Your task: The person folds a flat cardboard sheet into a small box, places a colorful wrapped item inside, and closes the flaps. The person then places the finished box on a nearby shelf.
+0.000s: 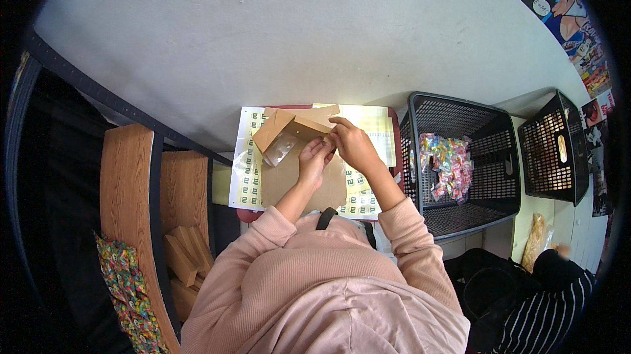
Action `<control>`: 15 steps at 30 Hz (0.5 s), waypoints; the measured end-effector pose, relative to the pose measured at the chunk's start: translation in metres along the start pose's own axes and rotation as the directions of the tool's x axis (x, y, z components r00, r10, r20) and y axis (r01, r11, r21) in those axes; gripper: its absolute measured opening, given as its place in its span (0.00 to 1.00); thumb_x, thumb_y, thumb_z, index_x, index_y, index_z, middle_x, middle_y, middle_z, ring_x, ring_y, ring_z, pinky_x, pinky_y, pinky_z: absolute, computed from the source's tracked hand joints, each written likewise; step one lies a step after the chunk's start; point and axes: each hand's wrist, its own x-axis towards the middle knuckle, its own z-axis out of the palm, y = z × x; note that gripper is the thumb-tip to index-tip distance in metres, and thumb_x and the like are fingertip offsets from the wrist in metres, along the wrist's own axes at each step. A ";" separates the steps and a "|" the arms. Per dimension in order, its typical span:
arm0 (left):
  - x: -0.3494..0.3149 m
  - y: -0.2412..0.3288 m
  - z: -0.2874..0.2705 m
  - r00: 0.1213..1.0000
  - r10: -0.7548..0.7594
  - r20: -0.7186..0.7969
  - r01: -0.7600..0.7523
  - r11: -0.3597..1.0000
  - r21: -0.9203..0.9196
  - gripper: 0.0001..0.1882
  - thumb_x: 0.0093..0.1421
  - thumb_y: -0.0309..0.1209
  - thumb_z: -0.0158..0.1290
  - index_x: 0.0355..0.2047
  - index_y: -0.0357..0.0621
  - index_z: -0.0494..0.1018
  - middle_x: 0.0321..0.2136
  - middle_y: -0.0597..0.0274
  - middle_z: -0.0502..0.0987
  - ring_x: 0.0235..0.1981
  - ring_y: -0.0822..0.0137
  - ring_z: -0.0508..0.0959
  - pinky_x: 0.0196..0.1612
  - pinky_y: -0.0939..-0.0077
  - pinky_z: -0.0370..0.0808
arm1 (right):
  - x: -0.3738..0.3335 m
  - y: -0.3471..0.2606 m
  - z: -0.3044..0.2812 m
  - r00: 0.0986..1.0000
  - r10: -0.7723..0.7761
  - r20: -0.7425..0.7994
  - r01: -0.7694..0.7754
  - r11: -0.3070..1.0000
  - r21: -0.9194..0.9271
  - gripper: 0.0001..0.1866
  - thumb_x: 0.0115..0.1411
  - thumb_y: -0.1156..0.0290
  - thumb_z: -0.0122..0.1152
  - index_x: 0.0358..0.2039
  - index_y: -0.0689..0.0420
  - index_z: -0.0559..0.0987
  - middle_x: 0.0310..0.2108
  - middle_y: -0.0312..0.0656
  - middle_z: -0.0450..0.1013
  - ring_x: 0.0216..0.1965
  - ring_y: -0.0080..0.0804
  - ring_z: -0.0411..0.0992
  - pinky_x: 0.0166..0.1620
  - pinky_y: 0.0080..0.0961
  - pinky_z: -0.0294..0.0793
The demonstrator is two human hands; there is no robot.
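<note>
I'm seeing my right hand closing its fingers on the right edge of the open cardboard box; my left hand is bunching its fingers beside it, on what I can't tell. Bare sticker sheets are showing either side; a black mesh crate is crowding the right.

Soft light brightens the wall, with fisheye curvature and black corners.
</note>
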 end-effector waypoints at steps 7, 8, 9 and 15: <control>0.002 -0.001 -0.001 1.000 0.014 0.000 -0.014 1.000 -0.007 0.19 0.56 0.25 0.50 0.47 0.40 0.60 0.37 0.63 0.68 0.38 0.73 0.70 0.41 0.78 0.68 | -0.001 0.005 0.002 1.000 0.003 -0.002 -0.003 0.999 0.049 0.09 0.54 0.73 0.50 0.27 0.66 0.75 0.42 0.48 0.71 0.34 0.49 0.72 0.38 0.36 0.72; 0.002 -0.001 0.000 1.000 0.019 -0.006 -0.019 1.000 -0.008 0.19 0.55 0.24 0.50 0.47 0.40 0.60 0.37 0.64 0.69 0.37 0.73 0.70 0.40 0.79 0.68 | -0.001 0.006 0.002 1.000 -0.004 -0.002 0.004 0.999 0.044 0.09 0.54 0.73 0.50 0.27 0.66 0.75 0.41 0.47 0.71 0.34 0.49 0.72 0.38 0.36 0.72; 0.002 -0.002 0.000 1.000 0.024 -0.012 -0.024 1.000 -0.010 0.20 0.55 0.24 0.51 0.47 0.40 0.60 0.36 0.64 0.69 0.36 0.73 0.70 0.39 0.80 0.68 | -0.001 0.007 0.003 1.000 -0.005 -0.004 0.005 0.999 0.048 0.09 0.54 0.73 0.50 0.27 0.66 0.75 0.41 0.47 0.71 0.34 0.48 0.72 0.38 0.36 0.72; 0.002 0.001 0.003 0.993 0.105 -0.060 -0.102 0.994 0.045 0.23 0.53 0.22 0.53 0.48 0.39 0.58 0.34 0.65 0.69 0.32 0.75 0.69 0.32 0.84 0.67 | 0.001 0.003 0.001 0.998 -0.037 0.043 0.039 0.997 -0.067 0.07 0.51 0.74 0.52 0.28 0.64 0.75 0.41 0.46 0.71 0.33 0.45 0.73 0.36 0.34 0.73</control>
